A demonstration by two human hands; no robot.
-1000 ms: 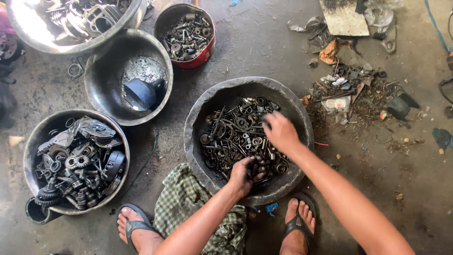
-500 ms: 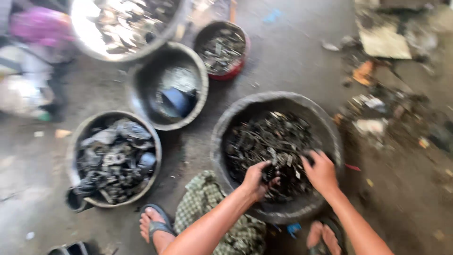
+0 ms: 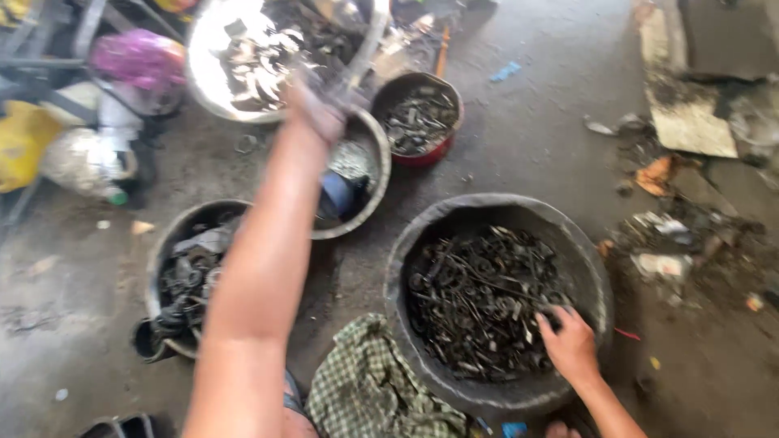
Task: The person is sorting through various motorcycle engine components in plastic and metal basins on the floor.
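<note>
My left arm stretches forward and up across the view. My left hand is blurred over the rim where the large shiny basin of scrap meets the grey metal basin. Its fingers look curled, and I cannot tell whether it holds anything. My right hand rests, fingers down, on the dark metal scrap pieces inside the big dark round basin in front of me, at its right side.
A dark tub of larger metal parts stands at the left. A red bowl of small scrap sits behind. A green checked cloth lies near my legs. Bags are at the far left, and debris lies on the concrete at the right.
My left hand left the big dark basin and swung forward-left to the shiny basin. My right hand stayed in the dark basin. The view shifted left.
</note>
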